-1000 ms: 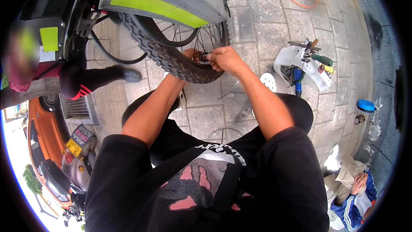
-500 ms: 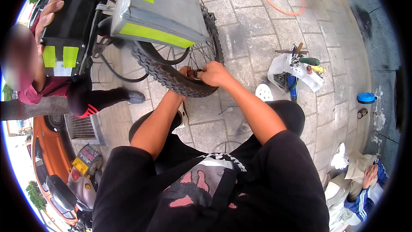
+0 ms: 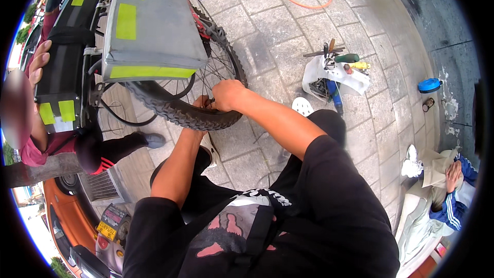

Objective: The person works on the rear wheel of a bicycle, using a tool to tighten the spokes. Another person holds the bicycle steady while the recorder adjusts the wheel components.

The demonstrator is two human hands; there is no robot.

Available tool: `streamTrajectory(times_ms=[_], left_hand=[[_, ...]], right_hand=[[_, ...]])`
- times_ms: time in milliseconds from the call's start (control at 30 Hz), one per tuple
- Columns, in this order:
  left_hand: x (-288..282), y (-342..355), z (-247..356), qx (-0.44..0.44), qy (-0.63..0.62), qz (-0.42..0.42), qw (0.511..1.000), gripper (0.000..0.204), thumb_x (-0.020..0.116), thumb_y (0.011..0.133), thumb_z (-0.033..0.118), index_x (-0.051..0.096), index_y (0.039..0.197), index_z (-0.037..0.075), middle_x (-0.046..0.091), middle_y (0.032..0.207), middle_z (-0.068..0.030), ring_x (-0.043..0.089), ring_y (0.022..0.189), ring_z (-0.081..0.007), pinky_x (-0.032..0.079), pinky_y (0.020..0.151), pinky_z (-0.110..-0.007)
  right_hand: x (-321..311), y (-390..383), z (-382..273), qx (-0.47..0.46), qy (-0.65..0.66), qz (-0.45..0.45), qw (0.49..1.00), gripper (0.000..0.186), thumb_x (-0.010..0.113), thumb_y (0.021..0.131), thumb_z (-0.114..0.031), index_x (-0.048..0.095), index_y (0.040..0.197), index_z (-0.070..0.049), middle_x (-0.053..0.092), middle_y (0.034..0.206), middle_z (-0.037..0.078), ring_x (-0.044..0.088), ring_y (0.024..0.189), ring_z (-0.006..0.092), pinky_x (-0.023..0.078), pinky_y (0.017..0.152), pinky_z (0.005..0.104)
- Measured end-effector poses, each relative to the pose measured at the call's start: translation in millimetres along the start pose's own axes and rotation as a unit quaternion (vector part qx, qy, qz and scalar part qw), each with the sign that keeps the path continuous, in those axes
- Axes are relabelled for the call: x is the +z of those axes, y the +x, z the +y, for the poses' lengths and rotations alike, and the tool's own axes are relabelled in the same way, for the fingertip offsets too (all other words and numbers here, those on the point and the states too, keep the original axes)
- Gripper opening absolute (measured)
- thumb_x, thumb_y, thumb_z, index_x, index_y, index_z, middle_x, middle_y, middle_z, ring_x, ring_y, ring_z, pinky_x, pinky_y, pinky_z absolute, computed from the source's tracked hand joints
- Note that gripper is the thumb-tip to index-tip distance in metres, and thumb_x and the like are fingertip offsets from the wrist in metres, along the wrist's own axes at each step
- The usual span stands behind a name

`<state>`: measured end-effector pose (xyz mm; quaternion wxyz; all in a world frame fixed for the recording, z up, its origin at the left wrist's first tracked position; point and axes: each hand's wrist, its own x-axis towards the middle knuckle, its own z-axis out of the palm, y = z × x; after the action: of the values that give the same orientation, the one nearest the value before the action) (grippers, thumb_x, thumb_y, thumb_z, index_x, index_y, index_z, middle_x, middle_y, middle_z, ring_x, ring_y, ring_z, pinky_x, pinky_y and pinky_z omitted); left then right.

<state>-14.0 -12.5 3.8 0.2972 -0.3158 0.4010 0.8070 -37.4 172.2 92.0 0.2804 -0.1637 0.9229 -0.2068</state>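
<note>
A knobbly black bicycle tyre [image 3: 181, 117] curves around a spoked wheel in front of me. My right hand [image 3: 227, 96] is closed at the wheel's inner edge, among the spokes, its fingertips turned away from view. Close beside it, the fingers of my left hand [image 3: 201, 102] show inside the wheel, bent inward; the tyre covers the rest of that hand. Something small and dark lies between the two hands, too small to name. Above the wheel hangs a grey pannier box [image 3: 154, 31] with yellow-green strips.
Another person's hand [image 3: 40, 62] rests on a black case [image 3: 62, 67]. To the right, a white bag [image 3: 311, 74] holds several tools. An orange hose [image 3: 309, 6] lies farther off, and a blue round container [image 3: 429, 85] by the wall. Someone sits at lower right.
My view has shifted, so the wheel and hands appear farther left and slightly lower. Both hands stay at the same part of the wheel, close together.
</note>
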Motion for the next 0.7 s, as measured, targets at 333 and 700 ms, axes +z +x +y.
streamTrajectory(times_ms=[333,700], left_hand=[[3.5,-2.8,-0.3,0.028,0.005,0.022,0.999,0.028,0.057,0.099,0.02,0.051,0.072,0.015,0.05,0.064,0.0013,0.053,0.057,-0.0132,0.044,0.052,-0.028],[0.5,-12.3,5.5,0.009,0.01,0.003,1.0,0.027,0.051,0.102,0.023,0.056,0.078,0.012,0.057,0.069,-0.0028,0.059,0.064,-0.0182,0.05,0.059,-0.033]], right_hand=[[22.1,4.3,15.5,-0.042,0.097,0.068,0.992,0.049,0.07,0.085,-0.042,0.073,0.093,0.007,0.071,0.097,0.029,0.069,0.1,0.0437,0.056,0.087,0.0475],[38.1,11.9,32.6,-0.031,0.265,0.013,0.964,0.05,0.073,0.085,-0.041,0.073,0.084,0.008,0.068,0.081,0.03,0.07,0.082,0.0396,0.054,0.075,0.0446]])
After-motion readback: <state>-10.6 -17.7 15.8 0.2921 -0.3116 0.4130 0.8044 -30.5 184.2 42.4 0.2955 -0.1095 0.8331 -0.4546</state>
